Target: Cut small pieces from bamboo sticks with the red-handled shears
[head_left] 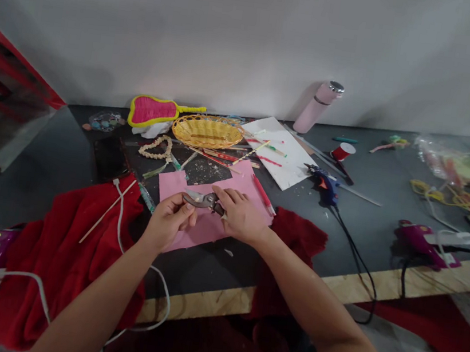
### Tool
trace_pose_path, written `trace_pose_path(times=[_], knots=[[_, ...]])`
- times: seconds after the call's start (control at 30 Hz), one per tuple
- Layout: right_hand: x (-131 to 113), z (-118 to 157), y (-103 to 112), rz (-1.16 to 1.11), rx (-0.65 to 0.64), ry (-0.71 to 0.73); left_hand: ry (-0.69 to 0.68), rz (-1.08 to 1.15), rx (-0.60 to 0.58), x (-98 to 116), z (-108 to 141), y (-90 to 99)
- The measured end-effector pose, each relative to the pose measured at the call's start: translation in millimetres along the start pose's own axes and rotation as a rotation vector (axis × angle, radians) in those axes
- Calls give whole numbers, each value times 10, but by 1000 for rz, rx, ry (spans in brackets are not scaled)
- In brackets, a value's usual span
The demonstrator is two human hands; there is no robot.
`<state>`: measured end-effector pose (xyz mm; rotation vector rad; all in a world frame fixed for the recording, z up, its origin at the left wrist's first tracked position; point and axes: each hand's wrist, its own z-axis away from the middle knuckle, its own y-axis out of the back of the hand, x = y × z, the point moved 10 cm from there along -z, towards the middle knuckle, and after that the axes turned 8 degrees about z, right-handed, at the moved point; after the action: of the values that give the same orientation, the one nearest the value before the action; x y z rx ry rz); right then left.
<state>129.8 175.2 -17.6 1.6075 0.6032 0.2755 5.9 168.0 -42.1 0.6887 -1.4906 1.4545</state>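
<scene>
A pair of pruning shears (209, 200) is held over a pink sheet (199, 233) on the dark table. My right hand (244, 214) is wrapped round the handles of the shears. Beside the blade end, my left hand (171, 219) is closed, its thumb and fingers pinched together. Whatever sits between those fingertips is too small to make out. A red pen (262, 193) lies on the right part of the pink sheet, near my right hand. Thin coloured sticks (220, 155) are scattered behind the sheet.
Behind are a yellow wicker basket (207, 132), a pink bottle (315, 107) and a white board (283, 159). A blue glue gun (324, 186) with a black cable lies at right. Red cloth (78, 248) and a white cable (121, 219) cover the front left; a phone (110, 158) lies behind them.
</scene>
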Motion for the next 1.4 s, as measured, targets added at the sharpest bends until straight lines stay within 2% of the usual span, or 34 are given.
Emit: trace_pose_path(times=[0.27,0.57,0.8,0.97,1.23,1.4], knots=[[48,14,-9,48,-51,-59,-30,-17,29,13,-12,5],[49,20,0,82,-105,-40,-111,-251,135,91,30,72],[20,32,32,73,-96,-9,-21,-96,48,-12,0,39],[20,23,14,41,-63,-9,2,-68,42,-29,-10,52],[49,10,-39,19,-92,-20,41,15,76,-53,-4,59],[30,5,5,59,-78,40,84,55,-1,-62,-1,-23]])
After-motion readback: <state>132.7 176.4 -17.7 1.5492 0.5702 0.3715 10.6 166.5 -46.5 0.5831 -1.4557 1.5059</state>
